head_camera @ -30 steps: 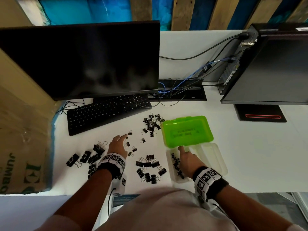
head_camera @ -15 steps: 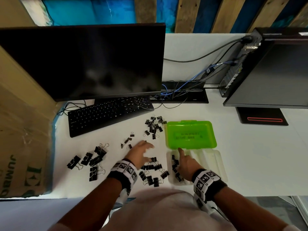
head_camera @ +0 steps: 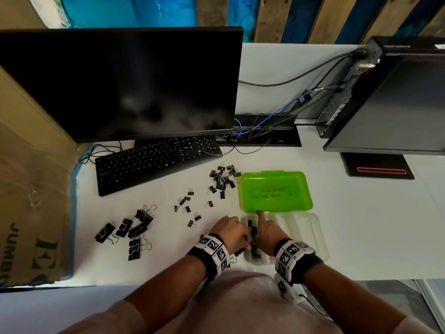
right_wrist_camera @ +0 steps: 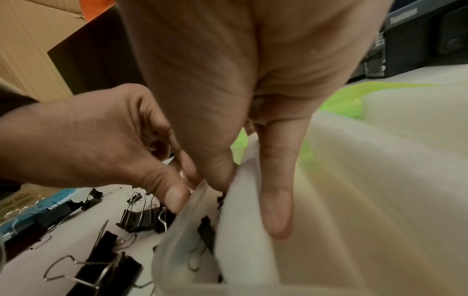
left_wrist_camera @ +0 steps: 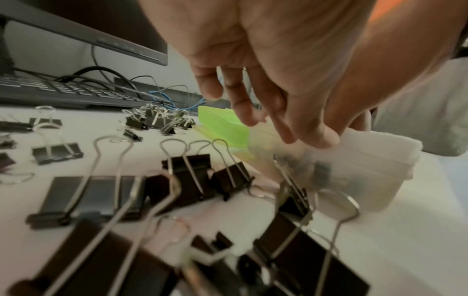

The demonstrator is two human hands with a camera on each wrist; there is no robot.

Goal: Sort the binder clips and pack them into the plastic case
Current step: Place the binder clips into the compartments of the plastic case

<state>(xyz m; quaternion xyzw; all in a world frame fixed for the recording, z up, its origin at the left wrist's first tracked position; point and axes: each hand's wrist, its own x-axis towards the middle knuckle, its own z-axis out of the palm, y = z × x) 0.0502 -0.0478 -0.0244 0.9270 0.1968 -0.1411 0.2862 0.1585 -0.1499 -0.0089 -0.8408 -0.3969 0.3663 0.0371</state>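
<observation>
Binder clips (head_camera: 252,233) could spill past the clear tray's (head_camera: 310,235) thin wall: my left hand (head_camera: 230,231) seems to pinch some there, my right hand (head_camera: 267,233) rests on it, fingers extended.

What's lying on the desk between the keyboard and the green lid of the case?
In the head view, a dense pile of small binder clips sits between the keyboard and the green lid, close against the lid's left edge.
</observation>
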